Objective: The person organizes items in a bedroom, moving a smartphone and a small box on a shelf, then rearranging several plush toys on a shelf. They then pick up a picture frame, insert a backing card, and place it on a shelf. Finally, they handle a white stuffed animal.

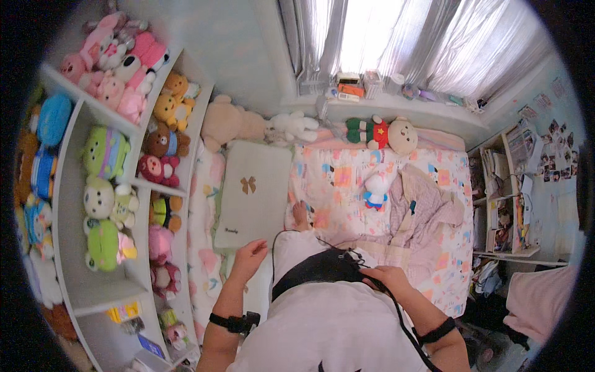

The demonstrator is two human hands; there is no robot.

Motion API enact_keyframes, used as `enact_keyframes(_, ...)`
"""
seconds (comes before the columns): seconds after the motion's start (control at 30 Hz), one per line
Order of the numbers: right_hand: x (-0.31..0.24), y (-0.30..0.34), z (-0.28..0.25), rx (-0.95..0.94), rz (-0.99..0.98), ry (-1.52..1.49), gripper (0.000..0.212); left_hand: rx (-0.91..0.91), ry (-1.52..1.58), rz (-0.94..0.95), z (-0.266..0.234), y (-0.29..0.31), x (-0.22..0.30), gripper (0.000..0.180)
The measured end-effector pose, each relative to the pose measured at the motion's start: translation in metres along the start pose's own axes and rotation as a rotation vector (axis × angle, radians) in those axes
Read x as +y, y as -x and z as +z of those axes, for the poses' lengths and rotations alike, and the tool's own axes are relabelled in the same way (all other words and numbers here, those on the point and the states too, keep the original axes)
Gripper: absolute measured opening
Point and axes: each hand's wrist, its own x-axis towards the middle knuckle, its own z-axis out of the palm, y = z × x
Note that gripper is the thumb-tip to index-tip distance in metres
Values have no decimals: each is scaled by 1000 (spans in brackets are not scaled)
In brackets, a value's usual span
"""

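Note:
My left hand (249, 259) is above the lower edge of a pale cream pillow (257, 186) with a brown bow on it. Its fingers are loosely bent and hold nothing that I can see. At my waist, my right hand (387, 278) has its fingers closed at a black cable (393, 304), beside a black pouch or cloth (316, 270) on my lap. The fingertips are partly hidden there. My bare foot (301, 216) rests on the patterned bed sheet (334, 167), just right of the pillow.
White shelves (105, 291) full of plush toys line the left. A bear in a red top (379, 133) lies at the bed's far edge, a white plush (377, 189) nearer. A crumpled pinkish blanket (427, 211) covers the right part. Shelving (505, 204) stands at the right.

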Motion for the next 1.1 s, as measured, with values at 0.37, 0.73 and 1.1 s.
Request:
enact_keyframes(0.37,9,-114,-109,393,384,-33,31,-375,-77,235,-42,-201,94,30)
enact_keyframes(0.73,12,-174,-115,465,593,-127,27,-468,-415,289,-67,-323,117,32)
enact_keyframes(1.1,-39,-282,-310,459,-403,-660,23,-550,-508,134,-41,-392,161,33)
